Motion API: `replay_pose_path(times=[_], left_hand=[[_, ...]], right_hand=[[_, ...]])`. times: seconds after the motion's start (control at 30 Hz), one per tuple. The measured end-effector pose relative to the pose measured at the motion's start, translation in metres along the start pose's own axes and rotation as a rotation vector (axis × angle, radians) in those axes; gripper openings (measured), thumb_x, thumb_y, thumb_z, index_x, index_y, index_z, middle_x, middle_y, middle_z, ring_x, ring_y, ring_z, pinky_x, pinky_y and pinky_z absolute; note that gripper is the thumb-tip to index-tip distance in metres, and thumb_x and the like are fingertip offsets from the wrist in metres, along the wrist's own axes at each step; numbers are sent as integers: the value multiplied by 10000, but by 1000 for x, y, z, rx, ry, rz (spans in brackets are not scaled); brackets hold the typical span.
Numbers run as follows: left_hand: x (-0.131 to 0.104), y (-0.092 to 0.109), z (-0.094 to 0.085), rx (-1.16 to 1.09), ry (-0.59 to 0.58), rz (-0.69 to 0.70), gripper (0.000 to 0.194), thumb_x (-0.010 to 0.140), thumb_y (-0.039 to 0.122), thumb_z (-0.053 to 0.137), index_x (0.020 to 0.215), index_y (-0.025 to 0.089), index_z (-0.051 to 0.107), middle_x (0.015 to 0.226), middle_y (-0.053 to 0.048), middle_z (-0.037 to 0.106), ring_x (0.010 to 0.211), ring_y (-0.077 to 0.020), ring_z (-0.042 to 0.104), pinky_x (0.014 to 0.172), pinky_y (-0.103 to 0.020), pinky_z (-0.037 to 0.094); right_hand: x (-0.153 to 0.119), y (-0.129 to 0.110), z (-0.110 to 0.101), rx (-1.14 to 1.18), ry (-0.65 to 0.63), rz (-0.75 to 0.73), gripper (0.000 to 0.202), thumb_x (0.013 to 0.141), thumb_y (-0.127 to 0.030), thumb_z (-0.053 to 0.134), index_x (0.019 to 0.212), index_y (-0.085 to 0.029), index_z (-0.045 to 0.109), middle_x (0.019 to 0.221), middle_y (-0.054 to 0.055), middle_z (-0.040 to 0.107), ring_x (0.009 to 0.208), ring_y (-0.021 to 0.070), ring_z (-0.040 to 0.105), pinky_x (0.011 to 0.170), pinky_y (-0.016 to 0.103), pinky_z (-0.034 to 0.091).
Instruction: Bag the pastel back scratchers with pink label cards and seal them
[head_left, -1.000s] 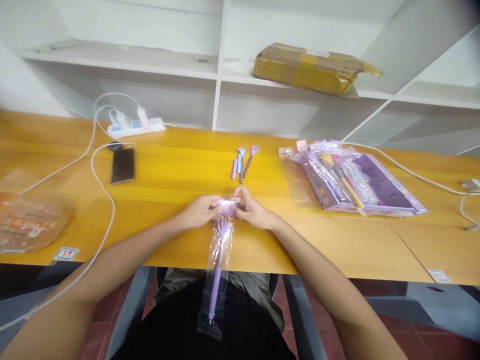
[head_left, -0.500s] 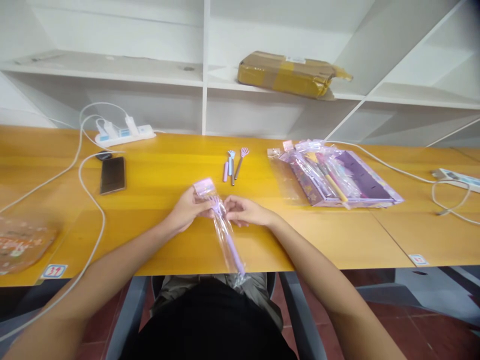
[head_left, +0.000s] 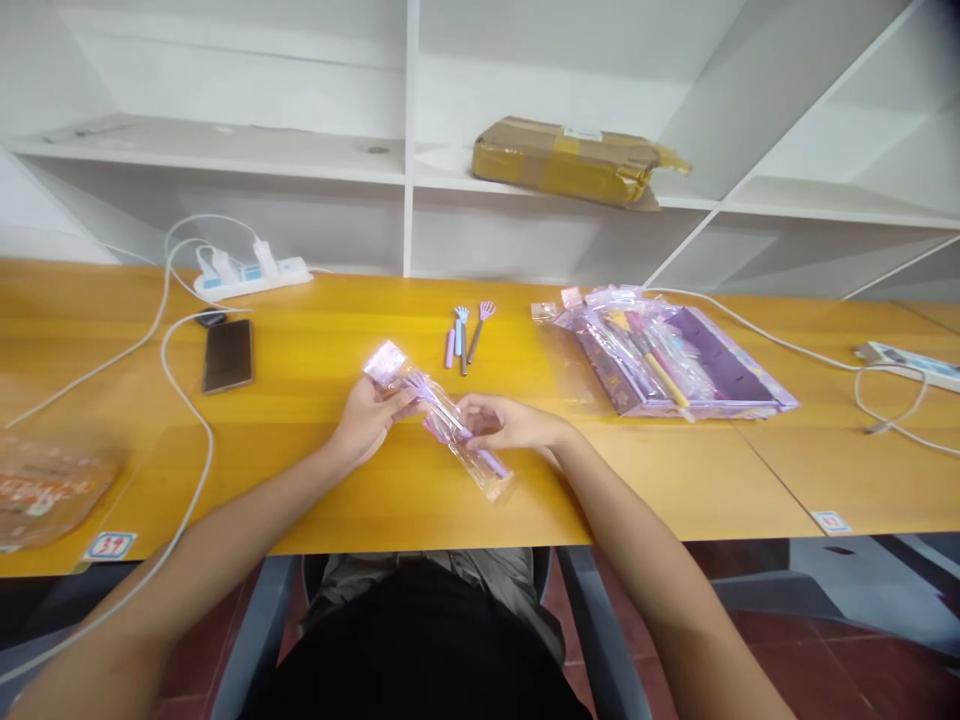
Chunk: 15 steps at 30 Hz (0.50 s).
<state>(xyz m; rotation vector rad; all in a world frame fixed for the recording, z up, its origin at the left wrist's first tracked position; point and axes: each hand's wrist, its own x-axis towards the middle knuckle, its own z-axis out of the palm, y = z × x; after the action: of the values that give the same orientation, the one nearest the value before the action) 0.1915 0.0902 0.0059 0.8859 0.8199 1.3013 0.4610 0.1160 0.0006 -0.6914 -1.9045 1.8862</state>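
Note:
Over the front of the table, a purple hand-shaped back scratcher [head_left: 442, 405] lies slantwise inside a clear plastic bag [head_left: 491, 485] with a printed header. My left hand [head_left: 364, 420] is closed on the bag near the scratcher's head. Further down the handle, my right hand [head_left: 510, 422] has its fingers closed around the bagged scratcher. Just beyond my hands lie a blue hand-shaped back scratcher [head_left: 461, 325] and a pink one [head_left: 486, 312], both with metal rods and short coloured grips.
To the right stands a purple box [head_left: 742, 345] with several bagged scratchers on it. A phone [head_left: 228, 355], a power strip [head_left: 255, 278] and white cables occupy the left. A taped parcel [head_left: 562, 160] rests on the shelf [head_left: 225, 150]. An orange-printed bag [head_left: 52, 490] lies far left.
The bagged scratcher has swung up to a flatter slant, its lower end lifted away from my lap and rightward. My right hand has shifted down along it onto the handle.

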Motion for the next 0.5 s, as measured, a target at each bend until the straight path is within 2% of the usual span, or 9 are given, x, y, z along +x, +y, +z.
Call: replay_pose_path(times=[0.1, 0.17, 0.27, 0.33, 0.43, 0.5], left_hand=[[2, 1, -3, -13, 0, 9, 518, 715, 306, 1010, 1085, 179, 670, 1075, -37, 777, 938, -174, 768, 867, -329, 672], [3, 3, -5, 2, -5, 10, 549, 721, 329, 1006, 1109, 189, 644, 1089, -37, 773, 917, -178, 775, 887, -358, 659], [2, 4, -9, 85, -1, 5, 553, 778, 375, 964, 1163, 201, 609, 1050, -25, 755, 839, -162, 762, 850, -361, 631], [1, 2, -10, 164, 5, -15, 507, 822, 406, 921, 1159, 197, 606, 996, -15, 738, 777, -140, 729, 781, -325, 599], [0, -1, -10, 240, -6, -63, 447, 860, 452, 863, 1119, 190, 610, 933, -13, 718, 717, -130, 685, 690, -288, 544], [-1, -3, -10, 263, -24, -94, 421, 873, 463, 831, 1104, 188, 612, 909, -12, 708, 691, -128, 670, 660, -281, 521]], right_hand=[[0, 1, -4, -4, 64, -4, 433, 862, -429, 904, 1113, -203, 633, 969, 13, 732, 852, 142, 699, 787, 275, 569], [-3, -2, -16, -58, 244, -60, 399, 900, -450, 856, 1145, -214, 647, 971, 29, 747, 824, 159, 706, 762, 297, 582], [-20, -9, -48, -244, 708, -223, 354, 943, -465, 777, 1185, -236, 656, 989, 37, 744, 778, 173, 689, 738, 329, 586], [-39, -14, -76, -451, 1045, -304, 322, 971, -445, 707, 1211, -234, 666, 996, 45, 729, 783, 187, 672, 764, 361, 582], [-74, -17, -116, -899, 1510, -306, 307, 951, -357, 651, 1187, -182, 739, 1034, 93, 688, 922, 235, 656, 915, 438, 552], [-98, -14, -138, -1066, 1735, -281, 341, 927, -314, 623, 1169, -139, 786, 1071, 144, 657, 995, 273, 636, 963, 469, 518]])
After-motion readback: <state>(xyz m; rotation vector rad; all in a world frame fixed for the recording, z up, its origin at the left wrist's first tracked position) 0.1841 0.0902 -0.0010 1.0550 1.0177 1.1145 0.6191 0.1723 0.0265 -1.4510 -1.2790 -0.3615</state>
